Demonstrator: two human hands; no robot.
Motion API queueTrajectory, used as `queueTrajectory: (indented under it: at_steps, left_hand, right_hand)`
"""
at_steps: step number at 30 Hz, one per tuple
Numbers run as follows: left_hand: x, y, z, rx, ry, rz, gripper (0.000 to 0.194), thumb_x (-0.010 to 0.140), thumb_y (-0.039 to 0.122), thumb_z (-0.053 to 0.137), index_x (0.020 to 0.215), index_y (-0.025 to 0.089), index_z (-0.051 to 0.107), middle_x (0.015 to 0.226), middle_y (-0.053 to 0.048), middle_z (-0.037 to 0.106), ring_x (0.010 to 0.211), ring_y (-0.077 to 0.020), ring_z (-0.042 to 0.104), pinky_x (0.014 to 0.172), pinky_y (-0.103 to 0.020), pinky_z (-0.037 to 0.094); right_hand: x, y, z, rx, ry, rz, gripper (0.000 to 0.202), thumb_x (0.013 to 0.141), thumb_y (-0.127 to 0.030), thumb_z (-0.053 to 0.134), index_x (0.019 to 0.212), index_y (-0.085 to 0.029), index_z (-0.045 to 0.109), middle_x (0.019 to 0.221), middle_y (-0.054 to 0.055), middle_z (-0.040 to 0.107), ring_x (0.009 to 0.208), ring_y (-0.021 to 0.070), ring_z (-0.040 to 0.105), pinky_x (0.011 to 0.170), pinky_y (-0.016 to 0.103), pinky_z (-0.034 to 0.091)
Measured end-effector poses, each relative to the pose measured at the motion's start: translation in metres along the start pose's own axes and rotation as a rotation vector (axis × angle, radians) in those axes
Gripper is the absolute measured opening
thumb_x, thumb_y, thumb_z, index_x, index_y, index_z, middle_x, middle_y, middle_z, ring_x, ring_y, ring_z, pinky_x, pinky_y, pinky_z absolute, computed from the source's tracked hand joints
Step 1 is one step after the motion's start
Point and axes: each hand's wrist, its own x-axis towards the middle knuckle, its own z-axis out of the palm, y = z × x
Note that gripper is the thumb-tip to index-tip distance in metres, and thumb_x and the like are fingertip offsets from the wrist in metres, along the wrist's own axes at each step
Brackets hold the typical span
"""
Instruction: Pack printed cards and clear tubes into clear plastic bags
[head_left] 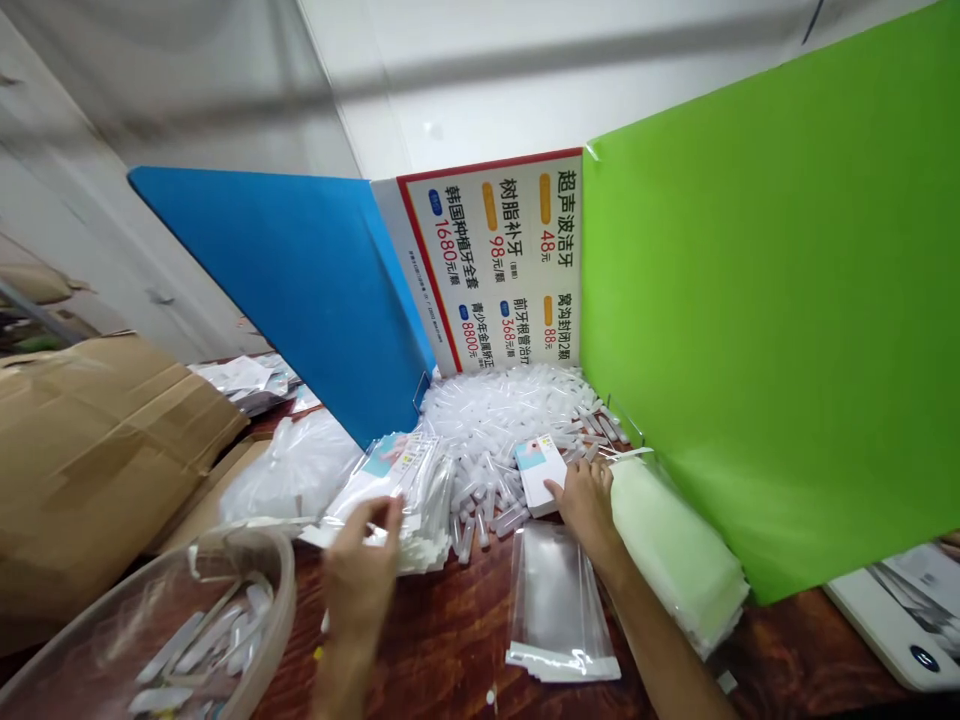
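The right hand [591,505], fingers parted, touches rectangular cards [540,485]; the left hand [361,560], grip unclear, blurs beside glossy plastic sleeves [431,515].

Bare hands and bare forearms are the visible parts of the person. Left of the stack of clear bags [559,600], the left hand [361,555] looks slim-fingered, its nails and creases lost in motion blur. The left forearm [345,650], also left of the bags, is a slender, soft-edged shape of nearly even width. Beside the bags' far right corner, the right hand [589,500] is clearer, with a compact back, short-looking fingers and a thin thumb. The right forearm [652,620], right of the bags, is smooth in outline, narrow at the wrist and broader below.
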Motion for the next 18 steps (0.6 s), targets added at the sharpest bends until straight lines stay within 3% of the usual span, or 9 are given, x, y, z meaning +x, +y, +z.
queueTrajectory:
  at_steps: [2,5,8,10,13,18]
  left_hand:
    - [-0.047,0.022,0.028,-0.096,-0.267,-0.055,0.037,0.091,0.054,0.050,0.094,0.021,0.067,0.088,-0.007,0.073,0.078,-0.0242,0.066,0.074,-0.034,0.050]
    - [-0.101,0.039,0.078,-0.084,-0.595,-0.073,0.061,0.074,0.050,0.070,0.123,0.015,0.062,0.122,-0.017,0.068,0.112,-0.0327,0.063,0.093,-0.040,0.048]
    - [-0.121,0.031,0.110,-0.096,-0.655,-0.141,0.078,0.060,0.036,0.078,0.132,0.014,0.057,0.122,-0.018,0.067,0.116,-0.0361,0.060,0.098,-0.045,0.045]
    - [-0.119,0.020,0.115,-0.224,-0.629,-0.209,0.068,0.064,0.031,0.073,0.130,0.015,0.059,0.100,-0.012,0.072,0.095,-0.0307,0.067,0.089,-0.041,0.049]
    - [-0.109,0.004,0.105,-0.456,-0.619,-0.284,0.054,0.072,0.030,0.065,0.125,0.017,0.063,0.076,-0.004,0.070,0.071,-0.0241,0.067,0.073,-0.034,0.051]
    - [-0.100,-0.007,0.083,-0.533,-0.642,-0.364,0.028,0.075,0.040,0.066,0.093,0.021,0.074,0.081,-0.008,0.076,0.082,-0.0280,0.072,0.081,-0.036,0.052]
  right_hand:
    - [0.000,0.001,0.000,0.011,0.030,0.003,0.035,0.091,-0.036,0.062,0.108,-0.006,0.070,0.113,0.024,0.067,0.113,0.0389,0.056,0.105,0.049,0.031]
    - [0.001,0.003,-0.002,0.102,0.118,-0.006,0.029,0.090,-0.029,0.060,0.108,-0.008,0.069,0.112,0.022,0.068,0.108,0.0360,0.059,0.100,0.047,0.037]
    - [-0.004,0.009,-0.009,0.367,0.179,-0.008,0.030,0.093,-0.026,0.049,0.109,-0.012,0.069,0.106,0.017,0.071,0.096,0.0305,0.064,0.086,0.040,0.046]
    - [-0.011,0.017,-0.017,0.589,0.170,0.004,0.032,0.095,-0.031,0.045,0.109,-0.015,0.069,0.100,0.013,0.074,0.086,0.0266,0.067,0.077,0.035,0.049]
    - [-0.025,0.033,-0.029,0.822,0.118,0.040,0.034,0.094,-0.041,0.051,0.108,-0.017,0.070,0.100,0.010,0.075,0.083,0.0249,0.067,0.073,0.032,0.050]
    - [-0.038,0.055,-0.034,1.037,0.018,0.077,0.040,0.085,-0.050,0.065,0.104,-0.017,0.073,0.094,0.009,0.075,0.073,0.0229,0.063,0.061,0.030,0.050]
